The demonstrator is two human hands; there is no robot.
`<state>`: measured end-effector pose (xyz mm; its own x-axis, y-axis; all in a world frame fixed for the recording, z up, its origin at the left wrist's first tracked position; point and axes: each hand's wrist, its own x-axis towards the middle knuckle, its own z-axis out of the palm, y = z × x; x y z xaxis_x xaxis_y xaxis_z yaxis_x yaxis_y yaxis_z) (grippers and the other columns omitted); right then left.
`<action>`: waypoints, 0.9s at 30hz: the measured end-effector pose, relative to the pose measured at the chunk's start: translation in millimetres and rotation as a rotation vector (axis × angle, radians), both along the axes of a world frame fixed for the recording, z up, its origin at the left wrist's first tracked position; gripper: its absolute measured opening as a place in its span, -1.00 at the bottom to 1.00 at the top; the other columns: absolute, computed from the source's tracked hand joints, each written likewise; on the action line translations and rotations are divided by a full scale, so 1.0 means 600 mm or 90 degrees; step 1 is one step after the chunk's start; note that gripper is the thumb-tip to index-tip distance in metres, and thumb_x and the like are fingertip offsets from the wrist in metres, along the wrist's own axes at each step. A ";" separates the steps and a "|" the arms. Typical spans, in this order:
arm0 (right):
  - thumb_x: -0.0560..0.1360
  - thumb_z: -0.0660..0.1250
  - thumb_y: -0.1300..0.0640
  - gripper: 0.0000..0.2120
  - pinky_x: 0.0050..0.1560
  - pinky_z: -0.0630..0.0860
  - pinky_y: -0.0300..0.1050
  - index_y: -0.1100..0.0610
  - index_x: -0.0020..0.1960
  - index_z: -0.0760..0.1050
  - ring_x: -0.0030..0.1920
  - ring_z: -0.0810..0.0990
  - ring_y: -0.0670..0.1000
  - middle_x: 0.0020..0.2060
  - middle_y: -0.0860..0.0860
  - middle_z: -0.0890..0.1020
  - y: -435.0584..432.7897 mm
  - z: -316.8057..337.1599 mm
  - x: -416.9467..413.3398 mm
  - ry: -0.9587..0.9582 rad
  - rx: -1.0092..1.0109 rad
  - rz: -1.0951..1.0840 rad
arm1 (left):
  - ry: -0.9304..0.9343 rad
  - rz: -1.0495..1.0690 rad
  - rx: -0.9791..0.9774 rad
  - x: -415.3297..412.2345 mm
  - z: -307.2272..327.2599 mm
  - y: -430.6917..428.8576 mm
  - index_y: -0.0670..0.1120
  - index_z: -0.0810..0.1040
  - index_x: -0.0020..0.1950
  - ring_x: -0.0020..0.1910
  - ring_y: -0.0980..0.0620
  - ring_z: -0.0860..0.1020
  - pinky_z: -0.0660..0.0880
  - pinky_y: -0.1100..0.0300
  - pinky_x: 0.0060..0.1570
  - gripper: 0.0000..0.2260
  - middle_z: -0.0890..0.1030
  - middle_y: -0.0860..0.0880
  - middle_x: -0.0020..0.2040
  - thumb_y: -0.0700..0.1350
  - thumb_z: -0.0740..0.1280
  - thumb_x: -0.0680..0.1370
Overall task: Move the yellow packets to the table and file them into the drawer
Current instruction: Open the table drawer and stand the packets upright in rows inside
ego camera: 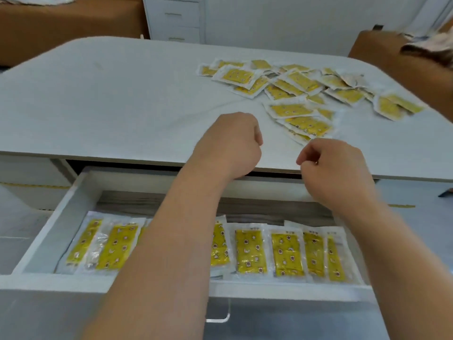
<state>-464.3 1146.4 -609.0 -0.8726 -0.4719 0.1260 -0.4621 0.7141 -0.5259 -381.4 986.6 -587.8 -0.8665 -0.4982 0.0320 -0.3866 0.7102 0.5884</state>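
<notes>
The left arm (171,229) hides some drawer packets (250,251) — at 2 o'clock a brown box (382,52) is cut off.

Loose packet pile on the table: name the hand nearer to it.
Right. The right hand hovers at the near edge of the pile; the left hand is farther off, to the pile's left.

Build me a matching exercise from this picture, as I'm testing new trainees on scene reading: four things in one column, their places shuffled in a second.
Things:
1. loose packets
2. filed packets
3. clear handle
4. white cabinet

Places:
A. on the front of the drawer
B. beyond the far edge of the table
C. scattered on the table
D. in a row inside the open drawer

Pairs: 1-C, 2-D, 3-A, 4-B.
</notes>
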 end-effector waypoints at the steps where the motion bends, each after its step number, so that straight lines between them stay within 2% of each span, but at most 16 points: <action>1: 0.47 0.21 0.31 -0.76 -0.27 0.42 -0.14 0.02 -0.10 0.57 -0.17 0.54 -0.05 -0.08 -0.03 0.58 0.013 0.000 -0.013 0.020 -0.009 -0.013 | 0.046 -0.006 -0.028 -0.013 -0.011 0.013 0.04 0.59 0.10 0.06 0.00 0.57 0.57 0.03 0.06 -0.73 0.61 0.02 0.09 -0.26 0.22 0.54; 4: 0.47 0.25 0.31 -0.74 -0.06 0.40 -0.08 0.04 0.06 0.54 0.08 0.51 0.07 0.10 0.04 0.50 0.026 -0.015 -0.035 0.050 -0.009 -0.036 | 0.104 -0.064 -0.149 -0.048 -0.055 0.032 0.02 0.49 0.35 0.29 -0.01 0.44 0.44 0.06 0.20 -0.69 0.50 0.03 0.32 -0.17 0.26 0.61; 5: 0.47 0.26 0.31 -0.71 0.00 0.39 -0.06 0.05 0.12 0.53 0.15 0.49 0.10 0.14 0.05 0.48 0.086 -0.007 -0.063 0.071 -0.009 -0.078 | 0.111 -0.114 -0.160 -0.092 -0.058 0.095 -0.01 0.44 0.41 0.36 -0.04 0.39 0.41 0.03 0.25 -0.66 0.45 0.02 0.39 -0.12 0.26 0.63; 8: 0.45 0.25 0.34 -0.61 0.15 0.42 0.03 0.09 0.24 0.51 0.26 0.43 0.18 0.22 0.11 0.48 0.122 -0.016 -0.090 0.099 0.013 -0.094 | 0.025 -0.162 -0.249 -0.138 -0.080 0.148 -0.06 0.23 0.57 0.58 -0.12 0.13 0.29 -0.09 0.40 -0.50 0.16 -0.05 0.61 0.02 0.21 0.66; 10: 0.47 0.25 0.35 -0.56 0.22 0.40 0.09 0.11 0.32 0.48 0.30 0.40 0.20 0.28 0.13 0.49 0.116 -0.017 -0.088 0.099 0.037 -0.091 | 0.002 -0.165 -0.269 -0.145 -0.089 0.150 -0.05 0.07 0.64 0.63 -0.11 -0.06 0.14 -0.14 0.51 -0.42 -0.03 -0.04 0.66 0.09 0.14 0.67; 12: 0.48 0.24 0.35 -0.52 0.24 0.38 0.10 0.11 0.38 0.44 0.34 0.38 0.21 0.33 0.12 0.48 0.125 -0.022 -0.094 0.098 0.059 -0.092 | -0.011 -0.169 -0.266 -0.154 -0.103 0.160 -0.03 -0.02 0.65 0.63 -0.10 -0.14 0.03 -0.17 0.54 -0.40 -0.10 -0.01 0.66 0.14 0.07 0.68; 14: 0.50 0.21 0.35 -0.49 0.27 0.36 0.11 0.11 0.42 0.41 0.36 0.36 0.20 0.36 0.11 0.47 0.135 -0.029 -0.103 0.077 0.063 -0.089 | -0.031 -0.160 -0.275 -0.159 -0.108 0.166 -0.02 -0.03 0.66 0.63 -0.09 -0.10 0.01 -0.18 0.54 -0.40 -0.06 0.01 0.66 0.18 0.03 0.68; 17: 0.51 0.20 0.35 -0.46 0.34 0.34 0.14 0.09 0.47 0.37 0.42 0.33 0.19 0.41 0.09 0.45 0.139 -0.034 -0.110 0.065 0.067 -0.086 | -0.004 -0.138 -0.303 -0.156 -0.111 0.165 -0.01 0.12 0.63 0.57 -0.09 0.17 0.18 -0.12 0.47 -0.42 0.18 0.01 0.62 0.20 0.06 0.66; 19: 0.52 0.21 0.35 -0.44 0.38 0.30 0.14 0.09 0.49 0.35 0.46 0.30 0.17 0.44 0.07 0.43 0.135 -0.036 -0.112 0.061 0.059 -0.083 | 0.054 -0.112 -0.330 -0.150 -0.105 0.164 0.00 0.29 0.55 0.41 -0.10 0.38 0.31 -0.09 0.31 -0.48 0.44 0.00 0.47 0.19 0.13 0.64; 21: 0.52 0.20 0.35 -0.43 0.41 0.27 0.14 0.08 0.51 0.33 0.49 0.28 0.15 0.46 0.05 0.41 0.130 -0.037 -0.115 0.057 0.046 -0.068 | 0.103 -0.075 -0.365 -0.142 -0.099 0.159 0.02 0.41 0.47 0.26 -0.11 0.48 0.34 -0.06 0.19 -0.56 0.57 0.01 0.30 0.17 0.15 0.64; 24: 0.55 0.17 0.32 -0.43 0.45 0.22 0.14 0.05 0.54 0.29 0.52 0.25 0.10 0.49 0.02 0.38 0.118 -0.040 -0.113 0.061 0.029 -0.036 | 0.078 -0.049 -0.415 -0.134 -0.099 0.144 0.05 0.50 0.39 0.16 -0.11 0.48 0.35 -0.03 0.12 -0.62 0.57 -0.02 0.16 0.15 0.13 0.66; 27: 0.62 0.12 0.24 -0.49 0.45 0.20 0.15 0.04 0.56 0.26 0.53 0.24 0.07 0.50 0.00 0.37 0.104 -0.049 -0.107 0.083 0.030 -0.007 | 0.082 -0.014 -0.431 -0.127 -0.100 0.133 0.06 0.66 0.14 0.04 -0.09 0.45 0.32 0.01 0.01 -0.64 0.51 -0.03 -0.03 0.15 0.11 0.66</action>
